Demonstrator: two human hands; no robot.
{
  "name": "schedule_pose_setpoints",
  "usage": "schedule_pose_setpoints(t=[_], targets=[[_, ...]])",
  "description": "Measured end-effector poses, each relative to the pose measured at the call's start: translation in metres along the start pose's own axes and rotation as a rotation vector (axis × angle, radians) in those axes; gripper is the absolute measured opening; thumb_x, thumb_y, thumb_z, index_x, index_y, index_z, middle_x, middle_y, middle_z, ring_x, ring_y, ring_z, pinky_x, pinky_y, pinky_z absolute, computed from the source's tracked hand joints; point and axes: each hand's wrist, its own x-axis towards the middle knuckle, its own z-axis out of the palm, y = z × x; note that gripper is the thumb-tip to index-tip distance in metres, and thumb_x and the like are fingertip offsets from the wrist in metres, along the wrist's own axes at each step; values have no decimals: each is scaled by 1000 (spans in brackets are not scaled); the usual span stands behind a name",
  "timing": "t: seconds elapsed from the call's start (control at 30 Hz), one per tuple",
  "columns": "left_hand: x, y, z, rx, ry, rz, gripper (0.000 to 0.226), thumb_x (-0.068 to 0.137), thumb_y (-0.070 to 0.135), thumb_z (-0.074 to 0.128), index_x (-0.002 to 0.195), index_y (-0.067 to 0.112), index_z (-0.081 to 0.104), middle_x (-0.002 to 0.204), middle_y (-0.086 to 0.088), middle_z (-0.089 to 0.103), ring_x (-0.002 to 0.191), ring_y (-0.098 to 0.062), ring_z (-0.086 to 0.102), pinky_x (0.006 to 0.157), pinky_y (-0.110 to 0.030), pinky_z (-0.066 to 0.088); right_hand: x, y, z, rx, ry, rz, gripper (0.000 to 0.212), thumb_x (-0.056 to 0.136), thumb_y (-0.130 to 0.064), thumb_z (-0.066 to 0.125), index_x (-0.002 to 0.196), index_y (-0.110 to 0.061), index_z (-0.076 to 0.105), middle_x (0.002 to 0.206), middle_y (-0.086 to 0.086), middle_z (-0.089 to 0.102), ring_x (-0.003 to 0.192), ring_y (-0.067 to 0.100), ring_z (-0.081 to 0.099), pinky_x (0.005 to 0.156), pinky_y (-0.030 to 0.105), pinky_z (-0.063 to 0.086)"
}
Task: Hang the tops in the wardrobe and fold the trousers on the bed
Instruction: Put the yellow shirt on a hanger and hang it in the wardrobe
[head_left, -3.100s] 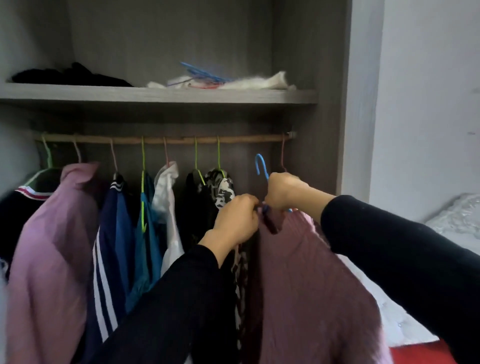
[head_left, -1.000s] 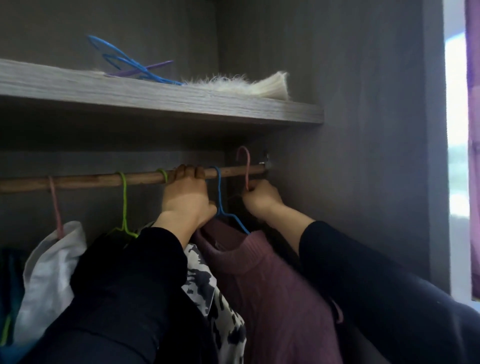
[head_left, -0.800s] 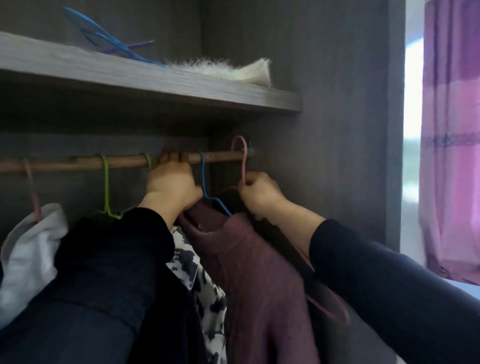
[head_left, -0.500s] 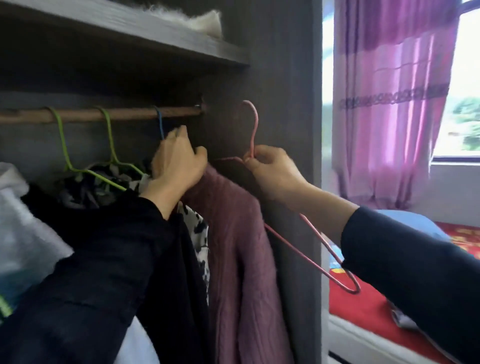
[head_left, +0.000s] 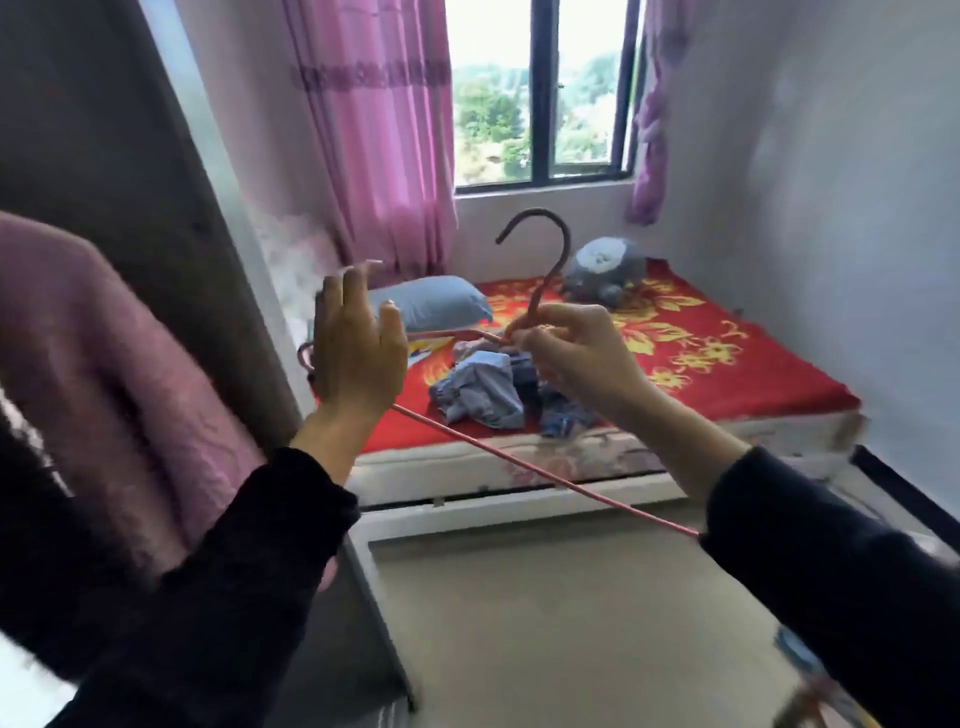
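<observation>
My right hand (head_left: 576, 353) pinches an empty pink wire hanger (head_left: 540, 291) at the base of its hook, hook pointing up. My left hand (head_left: 356, 348) is raised in front of the hanger's left end with fingers spread, holding nothing. A mauve knitted top (head_left: 104, 374) hangs at the left, inside the wardrobe (head_left: 130, 171). On the bed (head_left: 701, 358) with its red flowered cover lies a crumpled pile of bluish clothes (head_left: 493, 395).
A blue pillow (head_left: 436, 306) and a grey stuffed toy (head_left: 602, 270) lie at the bed's far end. Pink curtains (head_left: 374, 130) flank the window (head_left: 540, 88). Bare floor (head_left: 545, 623) lies between me and the bed frame.
The view has swung right, from the wardrobe rail to the bed. My right hand took the pink hanger off the rail and carried it out. My left hand let go of the hung mauve top.
</observation>
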Motion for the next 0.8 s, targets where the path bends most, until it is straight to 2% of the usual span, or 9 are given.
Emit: schedule_pose_setpoints(t=[0.07, 0.13, 0.23, 0.37, 0.43, 0.53, 0.63, 0.7, 0.8], targets=[[-40, 31, 37, -67, -151, -15, 41, 82, 11, 43, 120, 6, 57, 118, -17, 56, 114, -32, 49, 99, -37, 33, -41, 22, -34, -59, 51, 94, 12, 88, -2, 59, 84, -4, 70, 50, -15, 59, 46, -2, 47, 51, 17, 40], [-84, 67, 69, -133, -324, -42, 42, 82, 13, 42, 120, 6, 58, 118, -18, 57, 114, -33, 49, 98, -38, 35, -86, 41, -69, -104, 110, 185, 12, 88, -5, 61, 85, -8, 72, 47, -14, 57, 44, 0, 46, 47, 17, 37], [-158, 127, 105, -201, -568, 10, 36, 88, 6, 47, 122, 6, 56, 122, -17, 56, 118, -34, 47, 100, -42, 37, -161, 63, -124, -183, 212, 325, 12, 88, -11, 62, 85, -10, 73, 55, -9, 58, 50, 7, 50, 51, 23, 40], [-253, 217, 126, -277, -786, 15, 35, 91, 6, 48, 125, 8, 55, 124, -16, 54, 119, -34, 45, 100, -41, 36, -266, 70, -196, -313, 340, 484, 14, 86, -27, 61, 83, -19, 72, 61, -6, 61, 60, 14, 57, 59, 34, 48], [-298, 265, 130, -317, -877, 33, 35, 91, 9, 47, 126, 10, 54, 124, -14, 54, 119, -31, 44, 100, -40, 36, -321, 67, -231, -323, 378, 558, 14, 88, -26, 60, 82, -17, 70, 60, -1, 60, 58, 19, 56, 59, 37, 48], [-353, 336, 135, -378, -989, 85, 36, 92, 11, 46, 128, 11, 53, 126, -11, 53, 119, -27, 44, 98, -37, 38, -393, 61, -280, -383, 468, 643, 17, 90, -27, 59, 81, -18, 70, 57, -8, 58, 59, 12, 55, 61, 36, 49], [-394, 401, 141, -442, -1078, 119, 37, 92, 12, 45, 129, 11, 51, 126, -11, 51, 119, -26, 44, 95, -38, 40, -448, 56, -325, -457, 550, 715, 18, 92, -27, 59, 83, -18, 71, 61, -9, 62, 62, 7, 57, 59, 22, 43], [-415, 439, 151, -472, -1117, 141, 36, 93, 14, 42, 128, 12, 51, 126, -11, 51, 119, -27, 44, 94, -39, 41, -475, 57, -354, -489, 591, 745, 19, 93, -28, 59, 83, -18, 72, 59, -7, 62, 59, 6, 56, 59, 23, 40], [-437, 488, 175, -496, -1164, 178, 35, 94, 17, 39, 127, 13, 51, 124, -10, 52, 117, -26, 44, 93, -38, 41, -495, 66, -396, -504, 668, 745, 19, 93, -27, 59, 83, -18, 72, 61, -3, 64, 59, 7, 57, 63, 30, 44]])
